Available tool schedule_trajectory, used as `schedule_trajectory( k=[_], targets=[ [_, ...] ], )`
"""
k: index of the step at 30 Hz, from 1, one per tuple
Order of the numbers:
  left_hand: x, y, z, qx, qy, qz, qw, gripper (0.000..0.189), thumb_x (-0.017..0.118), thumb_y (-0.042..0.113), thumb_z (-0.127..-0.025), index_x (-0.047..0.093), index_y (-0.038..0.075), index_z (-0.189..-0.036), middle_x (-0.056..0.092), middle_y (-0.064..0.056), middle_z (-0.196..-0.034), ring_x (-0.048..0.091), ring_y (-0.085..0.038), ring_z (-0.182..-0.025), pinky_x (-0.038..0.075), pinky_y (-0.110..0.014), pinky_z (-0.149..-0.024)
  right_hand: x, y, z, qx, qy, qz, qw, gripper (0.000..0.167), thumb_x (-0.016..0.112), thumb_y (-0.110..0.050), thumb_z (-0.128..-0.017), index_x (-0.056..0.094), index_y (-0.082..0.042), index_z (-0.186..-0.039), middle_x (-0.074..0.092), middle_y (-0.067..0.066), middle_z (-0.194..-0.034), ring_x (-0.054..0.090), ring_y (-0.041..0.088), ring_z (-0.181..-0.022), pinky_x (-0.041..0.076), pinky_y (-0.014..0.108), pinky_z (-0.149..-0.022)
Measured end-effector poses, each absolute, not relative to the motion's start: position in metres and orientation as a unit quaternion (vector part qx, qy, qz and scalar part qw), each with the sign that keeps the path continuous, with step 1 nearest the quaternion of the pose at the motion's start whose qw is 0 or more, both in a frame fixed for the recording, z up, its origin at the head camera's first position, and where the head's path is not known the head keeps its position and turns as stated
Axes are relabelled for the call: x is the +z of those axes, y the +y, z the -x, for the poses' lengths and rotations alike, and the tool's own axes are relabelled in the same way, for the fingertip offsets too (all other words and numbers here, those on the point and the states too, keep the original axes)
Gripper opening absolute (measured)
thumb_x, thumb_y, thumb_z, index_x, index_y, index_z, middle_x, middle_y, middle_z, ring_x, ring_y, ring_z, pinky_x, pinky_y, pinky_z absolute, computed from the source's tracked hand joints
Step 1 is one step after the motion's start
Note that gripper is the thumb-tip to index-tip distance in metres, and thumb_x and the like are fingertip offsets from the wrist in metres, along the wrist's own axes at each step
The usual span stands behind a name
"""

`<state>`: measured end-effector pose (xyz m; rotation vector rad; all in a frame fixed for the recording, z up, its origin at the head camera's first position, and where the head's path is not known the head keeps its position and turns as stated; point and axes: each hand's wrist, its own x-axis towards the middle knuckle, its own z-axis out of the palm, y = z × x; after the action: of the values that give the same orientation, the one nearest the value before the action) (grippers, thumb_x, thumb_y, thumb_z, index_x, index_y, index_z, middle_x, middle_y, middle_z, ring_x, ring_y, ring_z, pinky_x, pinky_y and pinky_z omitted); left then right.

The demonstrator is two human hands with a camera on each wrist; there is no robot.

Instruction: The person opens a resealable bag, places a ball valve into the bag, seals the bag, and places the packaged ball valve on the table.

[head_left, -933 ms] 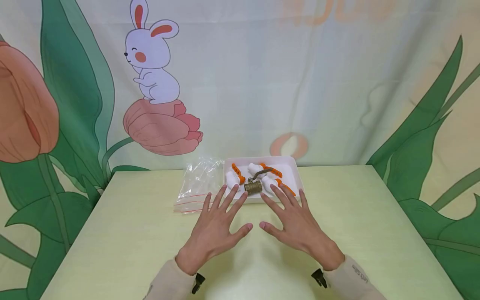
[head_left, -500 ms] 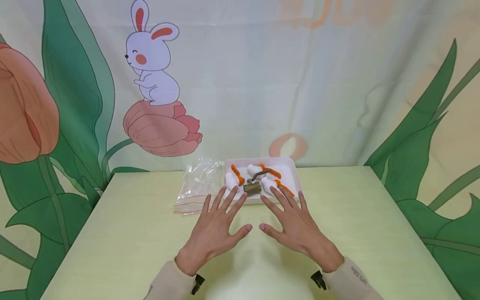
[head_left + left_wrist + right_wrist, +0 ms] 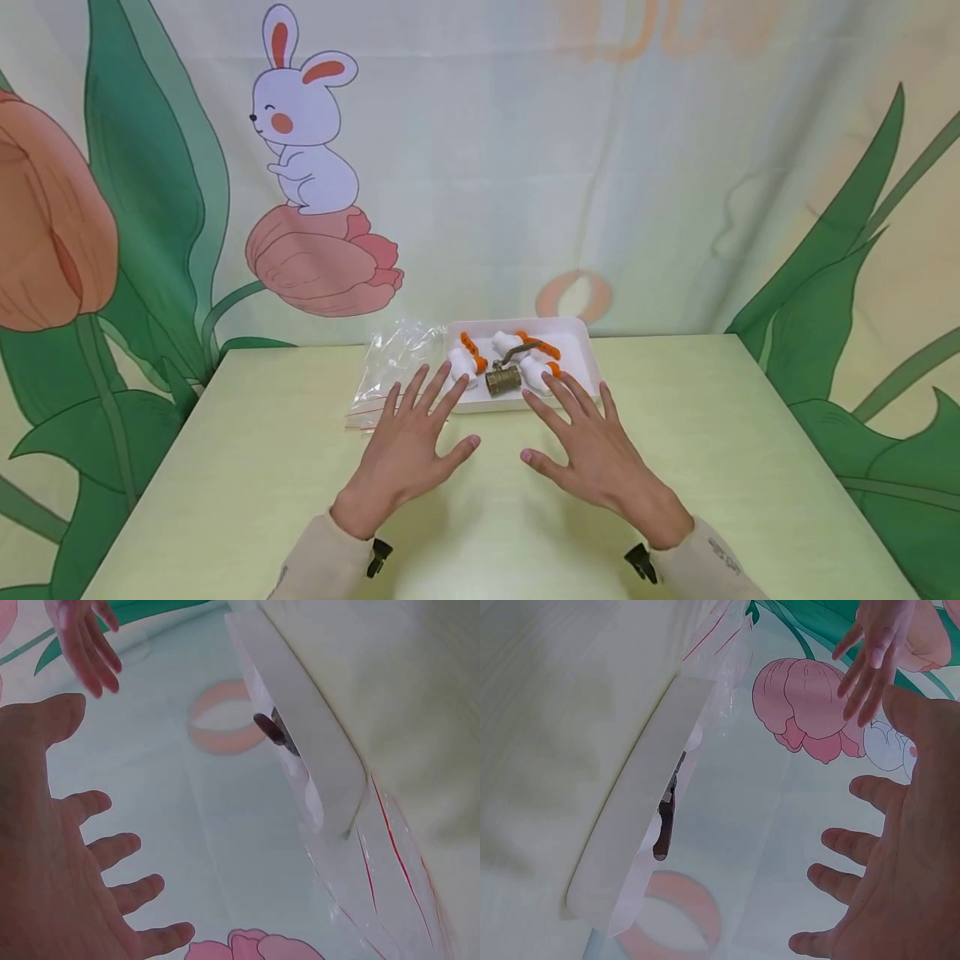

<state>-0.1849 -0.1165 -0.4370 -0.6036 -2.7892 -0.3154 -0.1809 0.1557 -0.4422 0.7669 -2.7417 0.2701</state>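
Pale table (image 3: 225,483); head view alone shows 3 orange handles (image 3: 468,344); left hand (image 3: 407,446), right hand (image 3: 596,446) spread, free.

Beyond the left grip (image 3: 407,454), glossy plastic is seen on the bag (image 3: 396,352); farther right, dull metal on the valve (image 3: 502,382).

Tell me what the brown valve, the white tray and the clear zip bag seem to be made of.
Brown valve: probably metal, perhaps brass, with a dull finish, going by its bronze colour; a coating is possible.
White tray: likely plastic, smooth, judging by its even, thin walls.
Zip bag: glossy plastic film, as it looks see-through, creased and glinting.
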Motion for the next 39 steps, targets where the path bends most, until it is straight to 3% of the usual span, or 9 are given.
schedule_trajectory(
  k=[26,39],
  targets=[
    [-0.474,-0.182,0.243,-0.139,-0.964,0.175,0.141,0.068,0.058,0.043,-0.095,0.035,0.015,-0.153,0.035,-0.013,-0.158,0.035,-0.040,-0.143,0.036,-0.060,-0.110,-0.440,0.156,0.174,0.098,-0.945,-0.280,0.138,0.070,0.044,-0.066,-0.094,0.029,-0.034,-0.154,0.022,0.000,-0.164,0.017,0.025,-0.153,0.012,0.068,-0.117],
    [-0.481,-0.185,0.270,-0.133,-0.973,0.163,0.093,0.065,0.057,0.038,-0.097,0.036,0.014,-0.152,0.035,-0.015,-0.158,0.035,-0.041,-0.143,0.038,-0.059,-0.110,-0.442,0.158,0.167,0.100,-0.947,-0.277,0.130,0.070,0.042,-0.067,-0.094,0.029,-0.034,-0.154,0.024,0.000,-0.164,0.016,0.027,-0.153,0.005,0.064,-0.119]
  ],
)
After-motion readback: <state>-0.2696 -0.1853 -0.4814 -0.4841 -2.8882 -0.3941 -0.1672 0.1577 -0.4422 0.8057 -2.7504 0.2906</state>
